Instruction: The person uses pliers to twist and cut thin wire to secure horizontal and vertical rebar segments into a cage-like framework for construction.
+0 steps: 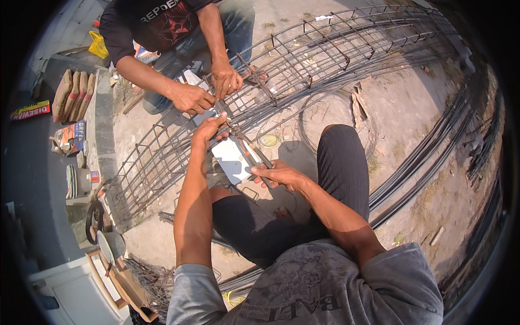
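Note:
My right hand [280, 174] is wrapped round the handles of a long pair of pincers [247, 147]. Their jaws point up and left, to a steel rebar cage [310, 66] that runs slantwise across the ground. Close to the jaws, the fingers of my left hand [207, 130] are closed at the cage; what they pinch is hidden. Just beyond it, a co-worker's two hands, one nearer [190, 99] and one farther right [225, 79], work at the same spot on the bars. Under the pincers lies a white flat piece [232, 163].
Bundles of long steel rods [417, 157] lie on the right. A loop of thin wire [303, 127] rests beyond my knee. Full sacks [73, 96], a bucket [81, 181] and a wooden frame [122, 281] stand at the left. The co-worker squats across the cage.

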### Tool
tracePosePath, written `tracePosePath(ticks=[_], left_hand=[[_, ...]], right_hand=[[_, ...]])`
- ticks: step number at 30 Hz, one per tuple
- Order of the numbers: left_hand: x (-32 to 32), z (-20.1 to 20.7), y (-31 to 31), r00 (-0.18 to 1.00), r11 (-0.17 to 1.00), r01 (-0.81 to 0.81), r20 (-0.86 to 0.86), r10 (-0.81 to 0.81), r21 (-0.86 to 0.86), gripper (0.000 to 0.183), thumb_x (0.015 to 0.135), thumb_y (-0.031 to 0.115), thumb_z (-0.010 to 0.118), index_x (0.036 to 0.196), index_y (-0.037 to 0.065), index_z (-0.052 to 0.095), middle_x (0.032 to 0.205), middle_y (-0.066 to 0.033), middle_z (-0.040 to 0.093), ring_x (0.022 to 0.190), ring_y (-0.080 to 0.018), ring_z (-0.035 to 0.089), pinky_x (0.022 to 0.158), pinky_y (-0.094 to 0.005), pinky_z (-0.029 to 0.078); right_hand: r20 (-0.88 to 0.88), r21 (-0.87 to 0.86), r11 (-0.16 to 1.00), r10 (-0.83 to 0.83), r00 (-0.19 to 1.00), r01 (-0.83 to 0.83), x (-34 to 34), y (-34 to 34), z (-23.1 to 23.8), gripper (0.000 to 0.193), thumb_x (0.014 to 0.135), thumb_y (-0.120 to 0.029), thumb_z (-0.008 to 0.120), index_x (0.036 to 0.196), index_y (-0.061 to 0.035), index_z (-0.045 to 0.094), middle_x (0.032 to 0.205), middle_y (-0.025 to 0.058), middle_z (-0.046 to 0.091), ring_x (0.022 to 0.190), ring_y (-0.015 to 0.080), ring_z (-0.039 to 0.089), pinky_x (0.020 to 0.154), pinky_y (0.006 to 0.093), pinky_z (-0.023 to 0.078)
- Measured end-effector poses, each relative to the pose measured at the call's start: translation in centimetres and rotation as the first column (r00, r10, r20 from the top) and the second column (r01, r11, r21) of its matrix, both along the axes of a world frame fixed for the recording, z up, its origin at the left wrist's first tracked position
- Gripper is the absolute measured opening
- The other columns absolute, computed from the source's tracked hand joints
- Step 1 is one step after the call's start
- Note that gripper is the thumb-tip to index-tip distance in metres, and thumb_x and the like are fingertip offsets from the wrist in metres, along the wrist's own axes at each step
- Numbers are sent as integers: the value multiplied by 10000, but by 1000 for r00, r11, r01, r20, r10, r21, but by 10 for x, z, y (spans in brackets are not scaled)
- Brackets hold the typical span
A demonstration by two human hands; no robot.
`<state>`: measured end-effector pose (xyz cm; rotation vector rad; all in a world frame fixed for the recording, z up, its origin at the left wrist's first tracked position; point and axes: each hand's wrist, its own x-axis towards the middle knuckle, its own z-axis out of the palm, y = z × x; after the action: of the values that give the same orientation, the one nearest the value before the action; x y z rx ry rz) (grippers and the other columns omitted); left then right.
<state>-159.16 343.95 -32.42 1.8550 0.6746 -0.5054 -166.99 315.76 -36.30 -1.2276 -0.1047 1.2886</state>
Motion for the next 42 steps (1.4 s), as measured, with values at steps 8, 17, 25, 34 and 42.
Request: tracePosePath(ticks=[8,17,25,34,42], left_hand=[[9,-5,-4,999,1000,23,-42,-23,0,526,955,538,591,1031,30,705,958,-21,697,657,-124,655,532,-216,452],[-2,5,0,1000,1000,10,-22,-10,5,540,941,562,600,1032,38,694,943,-46,709,664,-116,658,545,-218,440],[0,2,-7,999,998,-35,12,35,46,535,963,504,601,1030,-18,702,904,-64,694,649,-139,652,485,-234,419],[-54,-5,-37,760,862,-395,640,112,318,444,956,365,653,1091,-54,714,898,-106,723,840,-143,652,764,-277,497],[-155,-15,-90,447,669,-581,506,738,-463,455,980,334,643,1250,-32,633,1194,-108,655,1113,-186,610,991,-305,457]], right_hand=[[-519,321,913,-54,853,253,-6,7,-14,691,815,-251,789,1353,21,451,810,-6,618,563,109,567,455,237,453],[969,-233,814,238,59,532,-2,-2,25,461,840,-318,729,1090,22,542,911,215,619,790,403,651,641,443,542],[-480,329,928,4,877,176,4,2,-11,554,927,-483,672,1217,-20,580,807,27,634,654,93,600,522,248,472],[962,-223,869,123,244,442,0,-8,16,604,755,-293,751,1212,25,518,890,216,661,771,409,671,689,523,507],[291,-121,990,-32,956,70,11,0,-15,530,952,-456,622,1263,-29,574,896,91,668,682,232,663,613,355,558]])
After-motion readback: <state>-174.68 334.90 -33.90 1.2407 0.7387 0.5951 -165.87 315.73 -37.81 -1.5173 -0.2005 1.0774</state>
